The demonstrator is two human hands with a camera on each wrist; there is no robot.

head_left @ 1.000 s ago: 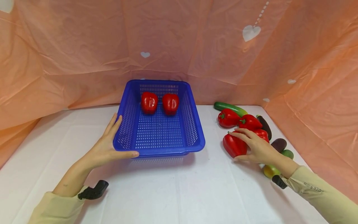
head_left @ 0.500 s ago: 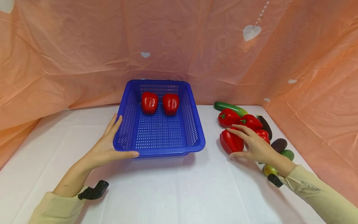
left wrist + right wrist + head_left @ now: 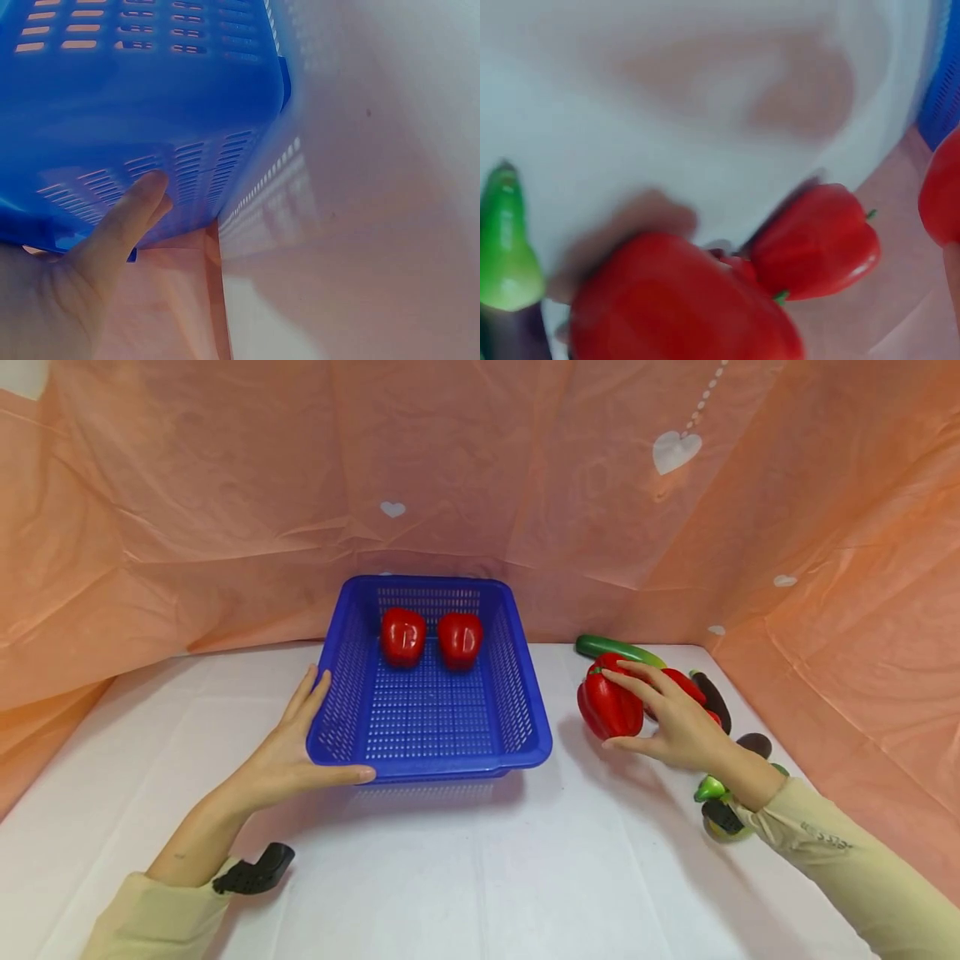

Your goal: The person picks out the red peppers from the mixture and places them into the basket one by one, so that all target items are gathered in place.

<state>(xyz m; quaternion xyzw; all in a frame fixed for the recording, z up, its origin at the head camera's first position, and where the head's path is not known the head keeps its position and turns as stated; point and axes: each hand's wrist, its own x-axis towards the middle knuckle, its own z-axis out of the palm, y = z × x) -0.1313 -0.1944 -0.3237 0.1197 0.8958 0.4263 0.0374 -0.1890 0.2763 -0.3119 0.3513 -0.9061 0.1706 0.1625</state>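
Note:
Red bell pepper (image 3: 606, 708) is gripped in my right hand (image 3: 678, 727), fingers over its top and thumb below. It overlaps another pepper behind it, and in the right wrist view the held pepper (image 3: 941, 195) shows at the right edge. My left hand (image 3: 281, 756) rests at the near left corner of a blue slotted basket (image 3: 442, 767), thumb stretched along the front rim and straight fingers against the left side. The left wrist view shows fingers (image 3: 131, 214) touching its outer wall. Inside the basket, two red bell peppers (image 3: 403, 639) lie side by side at the back.
Right of the basket lie more red peppers (image 3: 817, 244), a long green cucumber-like vegetable (image 3: 618, 650) and a dark eggplant (image 3: 711, 700). A smaller green vegetable (image 3: 708, 788) sits beside my right wrist. Pink cloth (image 3: 450, 460) hangs behind the white table (image 3: 420, 877).
My right hand has lifted the bell pepper from the group and moved it away from me and slightly left. The left hand and basket stay in place.

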